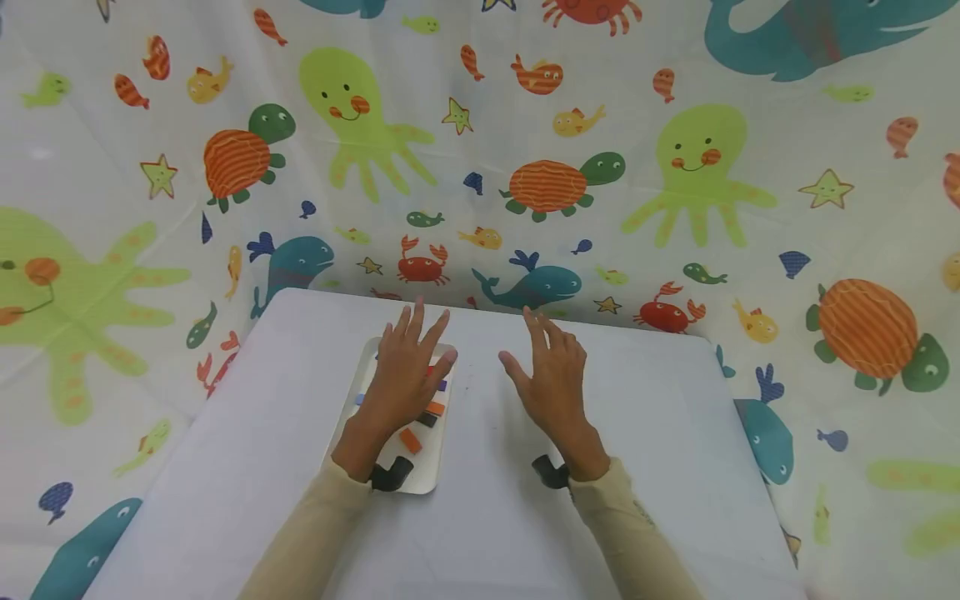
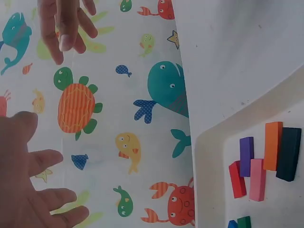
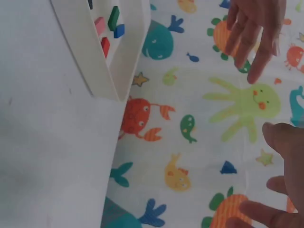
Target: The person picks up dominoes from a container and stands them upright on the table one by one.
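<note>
Far L, the backdrop cloth (image 1: 255, 50), printed w/ sea animals incl. a green octopus (image 1: 52, 292) and an orange turtle (image 1: 236, 162), hangs past the edge of the white table (image 1: 660, 417). On the tabletop, L of centre, lies the shallow white tray (image 1: 423, 477) w/ small coloured blocks in it. Per the L wrist view, roughly L to R: a blue block (image 2: 232, 224), a red block (image 2: 237, 179), a green block (image 2: 244, 222), a purple block (image 2: 246, 156), a pink block (image 2: 257, 180), an orange block (image 2: 273, 146) & a dark block (image 2: 288, 154), the last 2 side by side; blue & green sit close together. Head view has a 2nd orange block (image 1: 410, 440) toward the tray's near end. The person's L hand (image 1: 405, 371) is raised over the tray, hiding part of it; it's empty, fingers extended, thumb out to the R. Next, R of the tray, the R hand (image 1: 553, 383) is up over the tabletop, also empty, fingers extended, thumb pointing L. Each wrist has a black piece, e.g. the R black piece (image 1: 552, 472), by a beige sleeve (image 1: 630, 525). Far R, cloth again, w/ another orange turtle (image 1: 866, 329).
</note>
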Available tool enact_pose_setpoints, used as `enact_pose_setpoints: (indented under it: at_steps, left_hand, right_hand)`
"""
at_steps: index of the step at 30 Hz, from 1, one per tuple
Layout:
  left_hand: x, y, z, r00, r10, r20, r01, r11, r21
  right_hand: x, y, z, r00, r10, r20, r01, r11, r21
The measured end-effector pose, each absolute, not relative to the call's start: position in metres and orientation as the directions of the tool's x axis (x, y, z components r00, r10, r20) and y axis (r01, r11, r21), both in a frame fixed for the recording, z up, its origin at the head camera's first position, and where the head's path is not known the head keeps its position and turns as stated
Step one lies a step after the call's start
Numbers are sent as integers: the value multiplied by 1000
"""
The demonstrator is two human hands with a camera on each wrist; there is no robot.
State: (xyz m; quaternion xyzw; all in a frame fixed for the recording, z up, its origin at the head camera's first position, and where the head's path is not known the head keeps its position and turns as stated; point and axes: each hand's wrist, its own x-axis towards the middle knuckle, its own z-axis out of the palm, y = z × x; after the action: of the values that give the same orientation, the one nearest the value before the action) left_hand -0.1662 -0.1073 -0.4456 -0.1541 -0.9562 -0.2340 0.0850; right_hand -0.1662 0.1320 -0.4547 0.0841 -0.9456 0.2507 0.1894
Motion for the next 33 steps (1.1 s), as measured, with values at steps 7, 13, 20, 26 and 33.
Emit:
enact_pose_setpoints:
  at_steps: [7, 13, 20, 26, 33]
  left_hand:
    - [-163, -139, -467, -953, 144, 265, 283, 733, 619]
    - [-157, -162, -476, -965, 90, 247, 242, 669, 702]
    - [-153, -186, -489, -982, 6, 187, 145, 657, 740]
    - [-151, -210, -506, -988, -48, 148, 84, 636, 767]
    - [-145, -235, -526, -997, -82, 13, -40, 607, 793]
  right_hand:
    - [-166, 120, -468, -875, -94, 474, -354, 793, -496]
    - [-164, 112, -478, -875, -98, 474, -378, 750, -543]
    - [-165, 100, -491, -881, -129, 454, -395, 729, -559]
    - [-165, 89, -500, -886, -173, 431, -416, 708, -571]
    - [-163, 76, -511, -911, -230, 343, -401, 690, -603]
